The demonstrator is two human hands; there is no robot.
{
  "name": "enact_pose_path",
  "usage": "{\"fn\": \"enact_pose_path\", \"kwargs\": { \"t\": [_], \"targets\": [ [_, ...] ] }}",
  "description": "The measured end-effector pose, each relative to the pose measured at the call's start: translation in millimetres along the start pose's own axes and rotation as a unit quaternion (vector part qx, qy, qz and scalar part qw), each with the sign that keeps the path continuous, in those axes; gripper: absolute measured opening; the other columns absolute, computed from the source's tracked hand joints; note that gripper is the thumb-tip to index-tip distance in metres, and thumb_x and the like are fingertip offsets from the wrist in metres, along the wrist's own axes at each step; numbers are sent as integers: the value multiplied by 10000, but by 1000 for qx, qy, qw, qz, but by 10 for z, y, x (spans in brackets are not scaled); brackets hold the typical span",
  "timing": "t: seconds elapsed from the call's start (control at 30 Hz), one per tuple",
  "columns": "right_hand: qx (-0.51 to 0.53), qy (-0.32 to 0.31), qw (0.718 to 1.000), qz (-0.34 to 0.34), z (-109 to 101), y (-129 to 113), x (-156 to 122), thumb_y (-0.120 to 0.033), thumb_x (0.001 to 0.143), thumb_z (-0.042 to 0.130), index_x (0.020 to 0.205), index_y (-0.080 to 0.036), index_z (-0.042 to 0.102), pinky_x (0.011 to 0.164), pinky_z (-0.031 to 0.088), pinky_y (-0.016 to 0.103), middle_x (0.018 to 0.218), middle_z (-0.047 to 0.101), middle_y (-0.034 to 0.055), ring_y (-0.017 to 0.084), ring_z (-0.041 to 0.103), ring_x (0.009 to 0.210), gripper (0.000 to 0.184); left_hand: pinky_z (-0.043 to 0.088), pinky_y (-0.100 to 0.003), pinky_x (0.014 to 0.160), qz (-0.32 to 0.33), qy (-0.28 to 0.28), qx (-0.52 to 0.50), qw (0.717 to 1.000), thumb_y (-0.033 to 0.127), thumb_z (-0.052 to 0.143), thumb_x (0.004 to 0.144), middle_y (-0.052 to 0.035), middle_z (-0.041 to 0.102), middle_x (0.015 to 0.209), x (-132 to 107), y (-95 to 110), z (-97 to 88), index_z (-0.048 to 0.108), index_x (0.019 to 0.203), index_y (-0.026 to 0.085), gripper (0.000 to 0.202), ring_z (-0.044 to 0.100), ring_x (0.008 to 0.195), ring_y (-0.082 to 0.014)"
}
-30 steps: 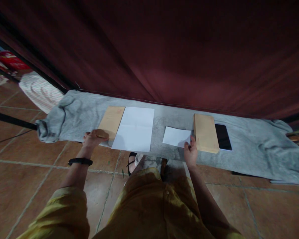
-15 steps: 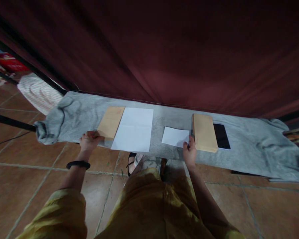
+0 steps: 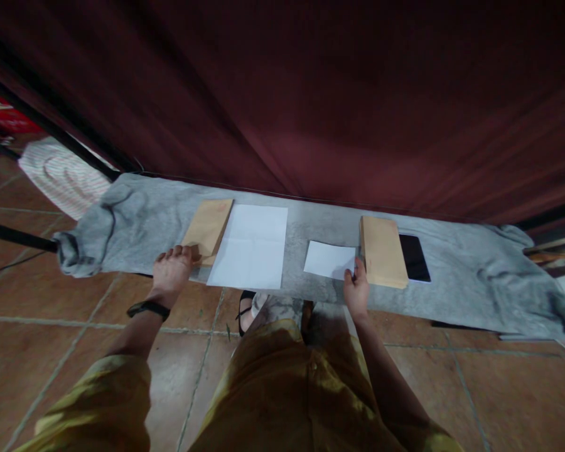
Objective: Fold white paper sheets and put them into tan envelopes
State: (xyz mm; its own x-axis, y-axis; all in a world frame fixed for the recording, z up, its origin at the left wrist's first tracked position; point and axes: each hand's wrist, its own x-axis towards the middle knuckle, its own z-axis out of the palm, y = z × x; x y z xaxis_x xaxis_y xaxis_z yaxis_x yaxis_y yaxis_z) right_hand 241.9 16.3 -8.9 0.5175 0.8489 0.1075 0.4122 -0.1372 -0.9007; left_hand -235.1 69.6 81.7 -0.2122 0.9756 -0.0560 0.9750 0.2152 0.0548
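Our right hand (image 3: 356, 290) pinches the white card (image 3: 328, 258) just right of centre, one corner hidden; our left hand (image 3: 170, 273) touches the brown envelope (image 3: 209, 224) left of centre, its grip unclear to us.

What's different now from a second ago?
The left hand has turned at the near end of the left brown envelope, its back showing more. The right hand still pinches the small white paper; the large white sheet, right brown envelope stack and phone stayed put.
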Motion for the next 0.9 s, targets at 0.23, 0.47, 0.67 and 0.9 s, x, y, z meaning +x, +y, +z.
{"fn": "enact_pose_path", "kwargs": {
  "t": [0.23, 0.47, 0.67, 0.9],
  "targets": [
    [9, 3, 999, -46, 35, 25, -28, -375, 910, 460, 1479, -141, 447, 1071, 462, 480, 1328, 615, 178, 274, 603, 1213, 615, 440, -449, 935, -25, 137, 97, 986, 303, 406, 982, -133, 638, 1067, -19, 53, -374, 610, 1086, 102, 305, 601, 1061, -316],
    [-50, 18, 989, -135, 8, -58, -66, -275, 898, 455, 1485, -203, 432, 1197, 326, 522, 1517, 421, 162, 273, 354, 1473, 592, 480, -396, 739, -45, 157, 102, 981, 261, 366, 972, -148, 646, 1069, -298, 626, -762, 582, 1177, 117, 331, 643, 946, -318],
    [-20, -23, 987, -159, 92, -428, -259, -325, 956, 429, 1463, -247, 471, 1186, 341, 561, 1531, 423, 131, 276, 389, 1449, 515, 502, -367, 698, 21, 100, 65, 993, 225, 386, 985, -129, 652, 1061, -661, 1486, -790, 578, 1197, 180, 289, 689, 926, -305],
    [225, -208, 952, -2, 510, -1086, -634, -491, 948, 538, 1439, -268, 525, 1079, 481, 394, 1417, 607, 70, 231, 602, 1243, 539, 530, -335, 640, 135, 53, 20, 989, 139, 405, 981, -134, 660, 1036, -974, 2117, -542, 605, 1172, 199, 283, 726, 926, -270]
  ]
}}
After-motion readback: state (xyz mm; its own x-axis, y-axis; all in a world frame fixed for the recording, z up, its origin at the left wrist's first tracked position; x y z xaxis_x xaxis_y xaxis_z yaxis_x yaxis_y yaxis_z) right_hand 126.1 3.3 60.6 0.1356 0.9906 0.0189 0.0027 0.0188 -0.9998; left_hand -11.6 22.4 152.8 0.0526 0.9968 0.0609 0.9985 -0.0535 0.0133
